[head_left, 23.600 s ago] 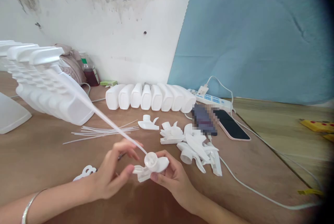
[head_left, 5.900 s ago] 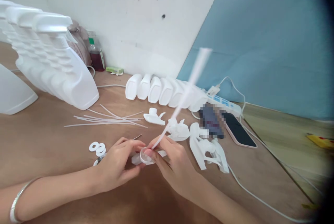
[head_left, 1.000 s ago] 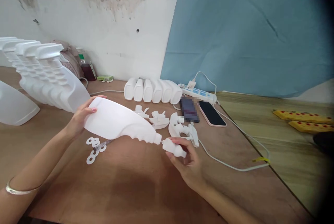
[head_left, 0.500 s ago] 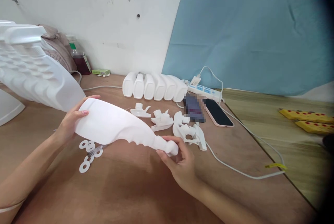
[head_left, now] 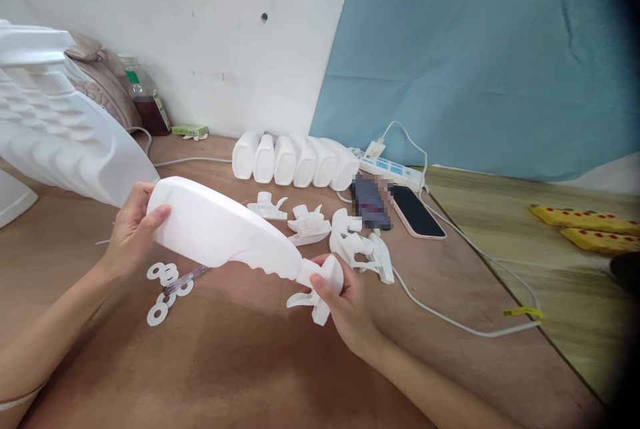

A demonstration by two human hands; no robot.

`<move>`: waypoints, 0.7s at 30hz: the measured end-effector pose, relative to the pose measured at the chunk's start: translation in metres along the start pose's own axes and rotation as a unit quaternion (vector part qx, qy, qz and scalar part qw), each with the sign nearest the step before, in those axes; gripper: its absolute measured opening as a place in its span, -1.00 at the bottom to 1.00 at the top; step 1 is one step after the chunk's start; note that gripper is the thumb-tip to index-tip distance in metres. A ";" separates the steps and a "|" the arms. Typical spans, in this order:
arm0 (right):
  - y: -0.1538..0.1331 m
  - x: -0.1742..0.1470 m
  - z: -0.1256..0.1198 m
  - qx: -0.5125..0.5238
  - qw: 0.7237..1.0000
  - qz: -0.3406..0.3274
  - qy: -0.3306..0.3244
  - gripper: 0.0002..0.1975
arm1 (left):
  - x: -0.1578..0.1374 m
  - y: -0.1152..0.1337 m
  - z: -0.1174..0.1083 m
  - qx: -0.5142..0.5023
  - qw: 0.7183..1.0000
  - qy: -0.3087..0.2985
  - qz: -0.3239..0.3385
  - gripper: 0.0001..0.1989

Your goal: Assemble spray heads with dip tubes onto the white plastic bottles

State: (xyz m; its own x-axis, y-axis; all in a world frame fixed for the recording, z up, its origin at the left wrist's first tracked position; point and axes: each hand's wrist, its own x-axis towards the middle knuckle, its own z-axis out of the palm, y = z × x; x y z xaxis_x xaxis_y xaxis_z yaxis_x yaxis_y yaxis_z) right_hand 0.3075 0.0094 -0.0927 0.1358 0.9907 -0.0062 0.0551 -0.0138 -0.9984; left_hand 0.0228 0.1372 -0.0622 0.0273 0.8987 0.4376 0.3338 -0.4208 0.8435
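Observation:
A white spray bottle (head_left: 220, 229) is held on its side above the table, its base up at the left and its neck down at the right. My left hand (head_left: 133, 229) grips the base end, thumb across the side. My right hand (head_left: 345, 299) is closed round the white trigger sprayer head (head_left: 327, 277) at the neck; the trigger and nozzle point toward me. Below the bottle lie several white ring washers (head_left: 158, 314) and a clear thin tube (head_left: 186, 279). Several loose trigger sprayer heads (head_left: 309, 224) rest just beyond the bottle neck.
White bottles lie in a row (head_left: 285, 161) by the wall, and more are stacked (head_left: 100, 142) at the left. Two phones, one black-screened (head_left: 417, 211), lie near a power strip (head_left: 393, 169). A white cable (head_left: 465, 329) crosses the right side. A dark-liquid bottle (head_left: 153, 112) stands behind.
The sprayer head has turned in my right hand, so its trigger and nozzle now show below the neck. My left hand has shifted its grip slightly, and the view has moved a little.

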 end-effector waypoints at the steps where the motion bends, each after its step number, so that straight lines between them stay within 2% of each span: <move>1: 0.000 0.000 0.000 -0.010 1.000 -0.009 -0.008 -0.76 | 0.000 0.001 0.000 0.032 0.999 0.001 0.028 -0.81; 4: 0.000 -0.002 -0.001 -0.028 0.999 -0.025 -0.013 -0.76 | 0.002 0.002 0.001 0.082 0.994 -0.016 0.077 -0.81; 9: -0.001 -0.001 0.000 -0.009 1.000 -0.009 0.003 -0.74 | 0.001 0.005 0.002 -0.010 0.994 -0.082 0.075 -0.80; 12: -0.003 -0.001 0.001 0.006 1.000 0.004 0.007 -0.73 | -0.001 0.007 0.004 -0.120 0.987 -0.105 0.011 -0.72; 16: -0.006 0.000 0.002 0.034 0.999 0.022 0.010 -0.73 | -0.003 0.006 0.005 -0.273 0.953 -0.085 -0.096 -0.73; 18: -0.006 0.001 0.002 0.037 0.999 0.020 0.007 -0.73 | -0.002 0.006 0.006 -0.295 0.946 -0.056 -0.120 -0.70; 21: -0.006 0.001 0.001 0.048 0.999 0.020 0.006 -0.74 | 0.000 0.007 0.008 -0.265 0.954 -0.025 -0.139 -0.78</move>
State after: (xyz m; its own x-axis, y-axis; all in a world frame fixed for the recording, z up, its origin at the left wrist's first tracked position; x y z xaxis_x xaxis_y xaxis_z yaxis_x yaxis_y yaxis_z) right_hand 0.3065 0.0110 -0.0870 0.1480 0.9879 -0.0460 -0.0458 -0.0396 -0.9982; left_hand 0.0323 0.1349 -0.0590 0.0555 0.9841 0.1690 -0.1878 -0.1559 0.9697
